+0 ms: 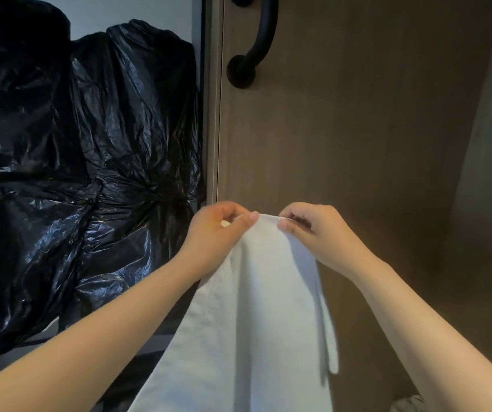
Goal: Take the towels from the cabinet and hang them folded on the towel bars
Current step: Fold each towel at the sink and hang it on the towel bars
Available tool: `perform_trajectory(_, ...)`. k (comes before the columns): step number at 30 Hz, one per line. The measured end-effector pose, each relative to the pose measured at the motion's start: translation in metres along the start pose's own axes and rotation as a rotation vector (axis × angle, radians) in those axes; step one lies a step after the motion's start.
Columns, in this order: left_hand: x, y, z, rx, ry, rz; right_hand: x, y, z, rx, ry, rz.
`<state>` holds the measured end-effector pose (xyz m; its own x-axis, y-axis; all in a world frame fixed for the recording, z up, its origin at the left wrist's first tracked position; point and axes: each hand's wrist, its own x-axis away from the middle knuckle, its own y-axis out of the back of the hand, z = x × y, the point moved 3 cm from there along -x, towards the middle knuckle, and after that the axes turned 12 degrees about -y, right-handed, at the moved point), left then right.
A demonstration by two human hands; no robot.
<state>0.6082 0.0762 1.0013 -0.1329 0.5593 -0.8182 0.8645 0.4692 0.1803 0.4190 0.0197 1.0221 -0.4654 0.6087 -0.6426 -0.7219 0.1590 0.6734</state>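
Left hand [221,230] and right hand [313,230] each pinch the top edge of a white terry-cloth towel [256,307] between thumb and curled fingers, and the two pinches sit close together. The cloth hangs down from them toward the lower frame, with one narrow flap trailing on its right side. Behind it stands a brown wood-grain cabinet door [358,129] with a curved black bar handle [256,40]. Crumpled black plastic bags [90,129] fill the shelves to the left, and no towel bar is in view. The step in hand appears to be finding the corners for the fold. To do it well, the hands should slide apart along the hem until each holds a corner, draw the edge taut and level, then bring corner to corner so the halves match. A loose pinch risks dropping one side. The trailing flap suggests the cloth is twisted and should be shaken flat first.
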Motion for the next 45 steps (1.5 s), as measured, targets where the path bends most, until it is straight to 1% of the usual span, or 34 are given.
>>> perform_trajectory(2,-0.008,0.007,-0.002,-0.079,-0.021,-0.032,0.005,-0.002,-0.012,0.054,-0.04,0.009)
perform_trajectory(7,-0.027,0.026,-0.008,-0.306,-0.157,-0.064,0.015,-0.001,-0.043,0.104,-0.183,-0.002)
perform_trajectory(12,-0.036,0.038,0.006,-0.43,-0.12,-0.128,0.019,0.0,-0.068,0.138,-0.38,0.021)
perform_trajectory(15,-0.039,0.046,0.013,-0.458,-0.109,-0.159,0.024,0.005,-0.075,0.121,-0.432,0.001)
perform_trajectory(17,-0.041,0.048,0.017,-0.475,-0.096,-0.166,0.026,0.011,-0.074,0.055,-0.452,-0.031)
perform_trajectory(19,-0.042,0.047,0.019,-0.484,-0.085,-0.179,0.026,0.015,-0.068,-0.06,-0.461,-0.051)
perform_trajectory(23,-0.046,0.036,0.012,-0.474,-0.057,-0.185,0.024,0.022,-0.037,-0.333,-0.389,0.014)
perform_trajectory(26,-0.053,0.026,0.0,-0.401,-0.039,-0.229,0.022,0.033,-0.01,-0.551,-0.339,0.085)
perform_trajectory(28,-0.058,0.018,-0.009,-0.365,-0.036,-0.235,0.019,0.038,0.0,-0.675,-0.335,0.062)
perform_trajectory(29,-0.058,0.012,-0.011,-0.35,-0.034,-0.213,0.018,0.038,0.0,-0.666,-0.333,0.004)
perform_trajectory(31,-0.051,-0.003,-0.008,-0.306,-0.013,-0.133,0.016,0.032,-0.005,-0.471,-0.339,-0.142)
perform_trajectory(32,-0.041,-0.012,0.0,-0.283,0.011,-0.088,0.018,0.025,-0.011,-0.346,-0.363,-0.18)
perform_trajectory(33,-0.027,-0.021,0.011,-0.273,0.046,-0.043,0.023,0.014,-0.022,-0.246,-0.406,-0.176)
perform_trajectory(34,-0.008,-0.03,0.025,-0.285,0.093,0.006,0.032,0.002,-0.034,-0.187,-0.47,-0.141)
perform_trajectory(36,0.04,-0.046,0.055,-0.327,0.226,0.107,0.057,-0.028,-0.063,-0.144,-0.594,-0.026)
perform_trajectory(37,0.065,-0.052,0.07,-0.33,0.298,0.136,0.072,-0.042,-0.074,-0.137,-0.62,0.022)
perform_trajectory(38,0.091,-0.056,0.082,-0.319,0.374,0.137,0.091,-0.058,-0.083,-0.141,-0.627,0.062)
perform_trajectory(40,0.136,-0.058,0.097,-0.267,0.499,0.086,0.126,-0.084,-0.093,-0.196,-0.648,0.125)
perform_trajectory(42,0.175,-0.061,0.107,-0.209,0.615,0.05,0.157,-0.108,-0.097,-0.284,-0.71,0.189)
perform_trajectory(45,0.212,-0.062,0.107,-0.217,0.711,0.026,0.184,-0.128,-0.098,-0.397,-0.803,0.192)
